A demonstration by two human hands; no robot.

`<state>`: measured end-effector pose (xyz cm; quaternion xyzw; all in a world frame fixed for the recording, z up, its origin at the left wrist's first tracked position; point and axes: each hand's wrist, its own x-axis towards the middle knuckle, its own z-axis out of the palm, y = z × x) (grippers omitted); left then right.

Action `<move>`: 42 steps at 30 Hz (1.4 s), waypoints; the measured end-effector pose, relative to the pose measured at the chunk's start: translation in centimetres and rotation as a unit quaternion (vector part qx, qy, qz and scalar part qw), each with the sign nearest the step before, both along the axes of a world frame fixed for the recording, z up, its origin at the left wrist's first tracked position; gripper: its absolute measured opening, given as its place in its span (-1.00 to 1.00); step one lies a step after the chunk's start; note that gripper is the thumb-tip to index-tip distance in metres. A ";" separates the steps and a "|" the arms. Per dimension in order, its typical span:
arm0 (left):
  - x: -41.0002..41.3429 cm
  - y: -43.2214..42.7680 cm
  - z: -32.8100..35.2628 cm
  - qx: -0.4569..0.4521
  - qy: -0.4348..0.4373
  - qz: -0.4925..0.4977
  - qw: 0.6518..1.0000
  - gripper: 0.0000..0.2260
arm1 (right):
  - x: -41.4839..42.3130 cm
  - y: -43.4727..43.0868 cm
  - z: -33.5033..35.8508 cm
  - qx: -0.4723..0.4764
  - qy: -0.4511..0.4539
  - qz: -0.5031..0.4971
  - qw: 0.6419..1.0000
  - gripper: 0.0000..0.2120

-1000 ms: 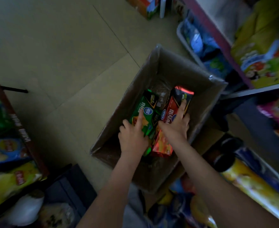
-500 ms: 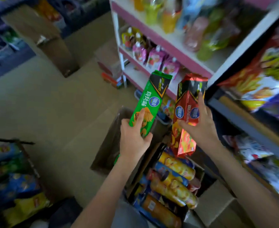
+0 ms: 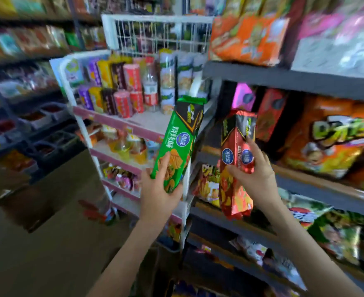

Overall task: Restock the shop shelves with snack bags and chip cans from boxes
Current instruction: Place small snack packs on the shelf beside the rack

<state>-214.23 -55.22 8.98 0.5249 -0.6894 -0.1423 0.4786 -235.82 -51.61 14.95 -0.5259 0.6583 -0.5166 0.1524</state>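
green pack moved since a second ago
Yes, upward: the green snack pack was down in the floor box; the left hand now holds it at the white rack.

On the tall green foil snack pack point(image 3: 177, 129): a blue round badge point(image 3: 182, 139) and a column of pale Chinese characters point(image 3: 171, 140), too blurred to read. On the tall red foil snack pack point(image 3: 233, 194): two like badges, likewise unreadable.

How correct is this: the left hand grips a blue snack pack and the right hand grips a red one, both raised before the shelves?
Wrong in one point: in the head view the left hand grips a green snack pack, not a blue one. The right hand does grip a red pack, both raised before the shelves.
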 end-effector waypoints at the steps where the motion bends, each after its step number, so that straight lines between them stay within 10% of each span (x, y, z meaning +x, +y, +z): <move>1: -0.9 -0.1 0.6 -0.006 -0.002 -0.008 1.000 -0.17 | -0.9 0.1 0.7 -0.009 -0.006 -0.010 1.000 -0.25; 26: -10.8 -2.5 2.6 0.043 0.064 -0.038 0.996 -0.20 | -8.5 -12.2 5.9 -0.037 -0.190 -0.249 0.949 -0.37; 42: -10.3 -3.1 3.3 0.015 0.069 -0.018 0.997 -0.24 | -8.1 -13.8 3.8 -0.047 -0.011 -0.244 0.968 -0.32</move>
